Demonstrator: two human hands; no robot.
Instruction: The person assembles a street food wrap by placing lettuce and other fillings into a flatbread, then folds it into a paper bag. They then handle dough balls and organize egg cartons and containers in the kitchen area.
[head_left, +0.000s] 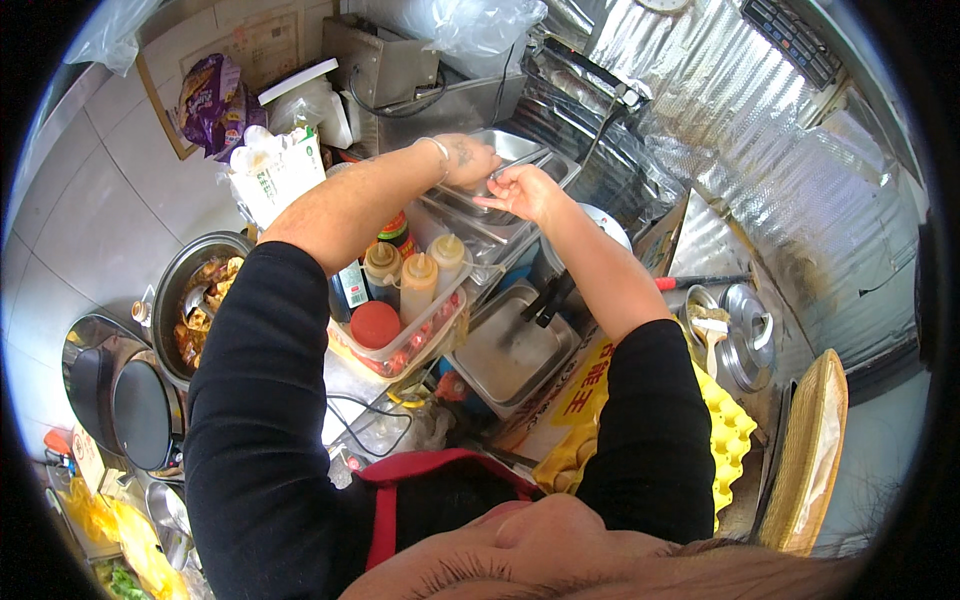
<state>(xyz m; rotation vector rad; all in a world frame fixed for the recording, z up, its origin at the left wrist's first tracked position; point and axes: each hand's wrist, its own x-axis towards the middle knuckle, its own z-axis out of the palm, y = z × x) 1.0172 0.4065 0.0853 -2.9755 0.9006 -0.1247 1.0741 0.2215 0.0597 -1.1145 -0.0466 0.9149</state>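
My left hand (466, 159), with a pale bracelet at the wrist, is over a row of stainless steel pans (510, 144); its fingers are curled and the fingertips partly hidden. Close beside it, my right hand (521, 193) has thumb and fingers bent, one finger stretched towards the left. Whether anything thin is pinched between the two hands cannot be made out. Below my left forearm, a clear plastic bin (427, 339) holds squeeze bottles (418, 281), a red-lidded jar (375, 325) and a dark bottle (350, 285).
On the left stand a pot of stewed food (201, 307) with a ladle and a round black griddle (146, 412). An empty steel tray (517, 345) lies between my arms. To the right are a lidded metal pot (748, 337), a brush (710, 337), yellow egg trays (724, 420) and a woven basket (802, 457).
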